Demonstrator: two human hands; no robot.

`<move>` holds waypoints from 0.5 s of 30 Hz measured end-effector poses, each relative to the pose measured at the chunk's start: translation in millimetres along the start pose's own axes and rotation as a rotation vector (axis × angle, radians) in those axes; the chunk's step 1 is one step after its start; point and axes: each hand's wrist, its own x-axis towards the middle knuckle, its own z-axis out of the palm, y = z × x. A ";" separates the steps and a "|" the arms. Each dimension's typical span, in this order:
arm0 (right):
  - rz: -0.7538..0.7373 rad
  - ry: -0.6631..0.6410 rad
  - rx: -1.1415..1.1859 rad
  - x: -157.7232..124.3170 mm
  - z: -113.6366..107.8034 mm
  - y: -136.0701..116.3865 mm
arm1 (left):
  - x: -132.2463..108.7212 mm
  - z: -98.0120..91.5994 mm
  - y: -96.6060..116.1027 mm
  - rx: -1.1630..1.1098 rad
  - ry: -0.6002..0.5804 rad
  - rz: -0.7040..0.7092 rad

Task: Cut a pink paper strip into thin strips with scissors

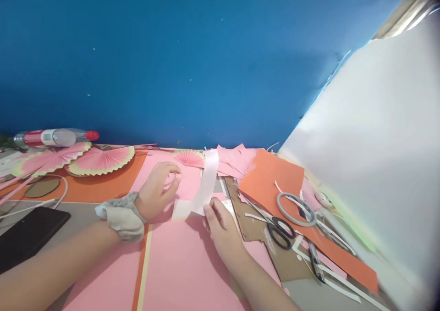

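Note:
My right hand (223, 228) pinches the lower end of a white paper strip (209, 175) between thumb and fingers. The strip stands up and curves toward the back, above a large pink sheet (189, 260). To its left, my left hand (158, 189) is curled, thumb and fingertips round a thin ring-like thing (170, 181) that is mostly hidden. A grey-white scrunchie (123, 217) circles my left wrist. Under the strip lies a pale piece of paper (181, 209). Behind it sits a small pink folded fan (188, 157).
Black-handled scissors (280, 232), a tape roll (296, 208), a pen (315, 261) and orange paper (275, 171) lie on cardboard (292, 265) at right. At left are larger pleated fans (101, 161), a plastic bottle (57, 137) and a black phone (32, 235). A blue wall (172, 63) rises behind.

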 end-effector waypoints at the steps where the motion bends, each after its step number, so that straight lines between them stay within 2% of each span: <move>1: -0.009 0.012 -0.009 -1.4 0.2 0.7 | 3.6 -1.2 3.8 -0.100 -0.036 -0.124; 3: -0.040 0.040 -0.035 -3.8 1.4 1.1 | 6.5 -1.6 15.9 -0.301 -0.171 -0.300; 5: -0.094 0.060 -0.077 -4.9 2.9 -1.4 | 2.9 1.4 30.8 -0.440 -0.426 -0.347; 6: -0.127 0.064 -0.100 -4.8 3.0 -4.6 | -0.9 4.2 37.7 -0.464 -0.497 -0.372; 7: -0.157 0.059 -0.128 -4.4 1.9 -9.2 | -5.5 7.7 43.4 -0.545 -0.591 -0.464; 8: -0.176 0.044 -0.162 -3.9 -1.0 -15.3 | -10.3 11.5 47.5 -0.606 -0.613 -0.497; 10: -0.168 -0.004 -0.298 -3.8 -14.8 -30.0 | -18.8 19.3 50.6 -0.662 -0.517 -0.493; 12: -0.092 -0.075 -0.552 -6.6 -41.5 -44.1 | -24.4 26.0 48.3 -0.672 -0.346 -0.485; 14: -0.026 -0.015 -0.800 -12.4 -78.0 -52.0 | -26.8 30.7 44.0 -0.685 -0.212 -0.502; 15: -0.047 0.106 -0.901 -15.9 -97.3 -52.7 | -27.2 32.4 41.9 -0.693 -0.178 -0.515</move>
